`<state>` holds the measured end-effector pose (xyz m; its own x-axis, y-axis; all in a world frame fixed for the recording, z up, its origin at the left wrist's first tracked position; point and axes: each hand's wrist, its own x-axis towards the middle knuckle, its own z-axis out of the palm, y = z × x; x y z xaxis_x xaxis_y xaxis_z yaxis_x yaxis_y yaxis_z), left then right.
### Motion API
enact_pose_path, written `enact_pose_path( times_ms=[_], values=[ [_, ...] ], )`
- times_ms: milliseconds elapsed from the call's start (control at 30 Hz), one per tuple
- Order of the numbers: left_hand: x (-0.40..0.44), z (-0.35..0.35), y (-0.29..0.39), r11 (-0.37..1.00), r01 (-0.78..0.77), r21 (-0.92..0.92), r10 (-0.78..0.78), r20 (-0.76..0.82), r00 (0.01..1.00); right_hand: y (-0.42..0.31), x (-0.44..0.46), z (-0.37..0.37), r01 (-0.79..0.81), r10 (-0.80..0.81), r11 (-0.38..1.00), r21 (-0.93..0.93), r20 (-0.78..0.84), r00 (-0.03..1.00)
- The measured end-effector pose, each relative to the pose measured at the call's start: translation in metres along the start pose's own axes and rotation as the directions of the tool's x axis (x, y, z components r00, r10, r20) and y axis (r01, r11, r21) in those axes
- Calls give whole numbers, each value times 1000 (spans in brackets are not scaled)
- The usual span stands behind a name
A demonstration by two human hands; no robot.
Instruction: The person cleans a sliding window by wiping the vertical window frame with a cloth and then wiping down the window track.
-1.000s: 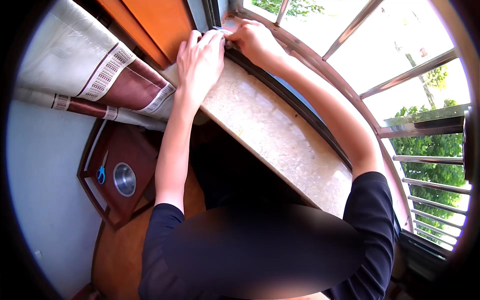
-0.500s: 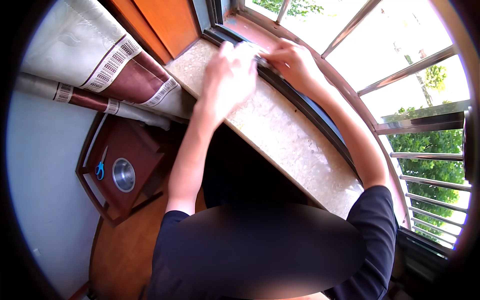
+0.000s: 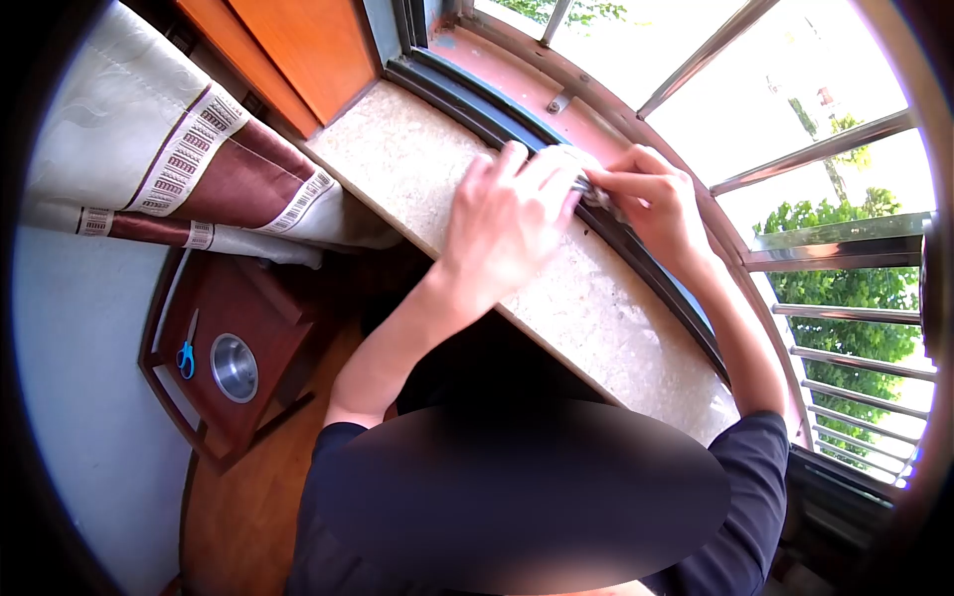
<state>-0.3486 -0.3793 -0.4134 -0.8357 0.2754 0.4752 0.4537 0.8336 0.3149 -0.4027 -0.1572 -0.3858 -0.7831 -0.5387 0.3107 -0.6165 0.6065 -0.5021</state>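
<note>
A small crumpled grey-white cloth (image 3: 584, 186) is bunched between my two hands, over the dark window track (image 3: 487, 117). My right hand (image 3: 656, 204) pinches one side of it with thumb and forefinger, above the track. From the sill side, my left hand (image 3: 512, 223) reaches over with its fingers bent and closed at the cloth's other side. Slight blur on the left fingers and their overlap hide much of the cloth. Below both hands runs the speckled stone sill (image 3: 586, 288).
Barred window panes (image 3: 795, 164) stand beyond the track. To the left hangs a white and maroon curtain (image 3: 238, 169) beside an orange wooden panel (image 3: 308, 60). Lower left, a dark red wooden stand (image 3: 214, 283) holds blue-handled scissors (image 3: 187, 358) and a metal bowl (image 3: 235, 368).
Both hands have moved along the track to the right and towards me, with the cloth between them. The view has shifted slightly.
</note>
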Motion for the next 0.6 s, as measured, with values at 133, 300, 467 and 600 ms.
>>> enact_pose_path(
  times_ms=[133, 300, 467, 600],
  values=[
    [11, -17, -42, 985, 65, 162, -61, -32, 998, 10, 61, 48, 200, -202, 979, -38, -67, 977],
    [30, -20, -114, 908, 160, 388, -89, -195, 977, -4, 164, 106, 305, -317, 945, -114, -102, 943],
    [35, -23, -133, 927, 216, 307, -154, -214, 965, -11, 185, 119, 324, -335, 941, -93, -140, 932],
    [34, -20, -121, 966, 257, 35, -246, -185, 951, -7, 163, 102, 244, -244, 970, -20, -125, 962]
  ],
)
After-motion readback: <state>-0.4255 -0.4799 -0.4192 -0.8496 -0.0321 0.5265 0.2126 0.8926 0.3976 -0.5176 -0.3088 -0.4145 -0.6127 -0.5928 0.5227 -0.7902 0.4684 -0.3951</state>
